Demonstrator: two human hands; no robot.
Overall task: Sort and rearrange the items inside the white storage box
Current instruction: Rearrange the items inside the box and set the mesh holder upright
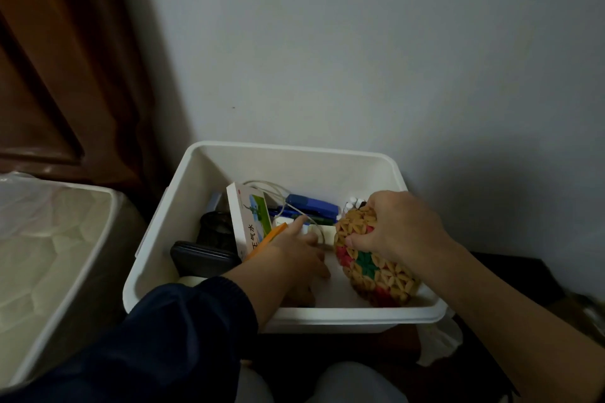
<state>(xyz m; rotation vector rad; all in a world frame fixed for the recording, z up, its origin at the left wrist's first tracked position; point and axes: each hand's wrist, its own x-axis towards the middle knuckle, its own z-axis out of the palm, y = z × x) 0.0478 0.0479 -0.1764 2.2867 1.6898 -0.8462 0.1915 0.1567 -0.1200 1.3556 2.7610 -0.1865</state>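
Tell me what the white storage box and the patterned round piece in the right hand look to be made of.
White storage box: likely moulded plastic, matte to satin, judging by its smooth one-piece walls and rounded rim. Patterned round piece: seemingly woven straw or beads, tan petal shapes with red and green patches; too dim to tell. The right hand grips its top edge.

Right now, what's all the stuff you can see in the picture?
Storage box: one, white, against the wall.
Beaded mat: one, tan with red and green, right side of the box, tilted.
Medicine carton: one, white with green picture, standing mid-box.
Stapler: one, blue, back of the box.
Cable: one, white, over the stapler.
Case: one, black, front left.
Bin: one, cream, left of the box.
Left hand: in the box, fingers straight.
Right hand: gripping the mat.
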